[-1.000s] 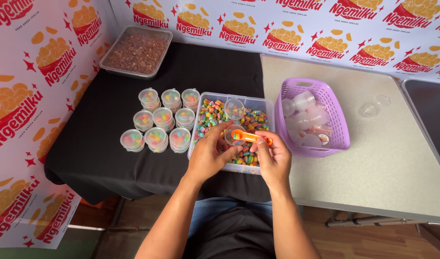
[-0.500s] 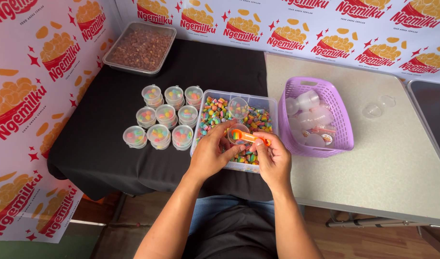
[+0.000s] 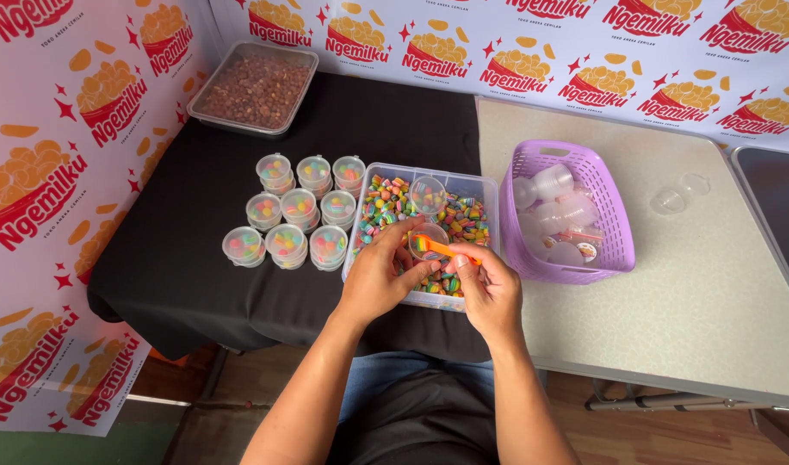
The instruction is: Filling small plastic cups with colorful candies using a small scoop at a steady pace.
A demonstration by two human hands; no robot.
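Observation:
My left hand holds a small clear plastic cup over a clear rectangular tub of rainbow-striped candies. My right hand grips an orange scoop whose bowl, loaded with candies, rests at the cup's rim. The cup's hinged lid stands open behind it. To the left, on the black tablecloth, stands a cluster of several closed small cups filled with the same candies.
A purple basket of empty clear cups sits right of the tub on the beige table. One empty open cup lies beyond it. A tub of brown pieces stands at the back left. Printed banners surround the tables.
The view has shifted slightly. My hands stay over the tub, and the scoop has tipped toward the cup held in my left hand.

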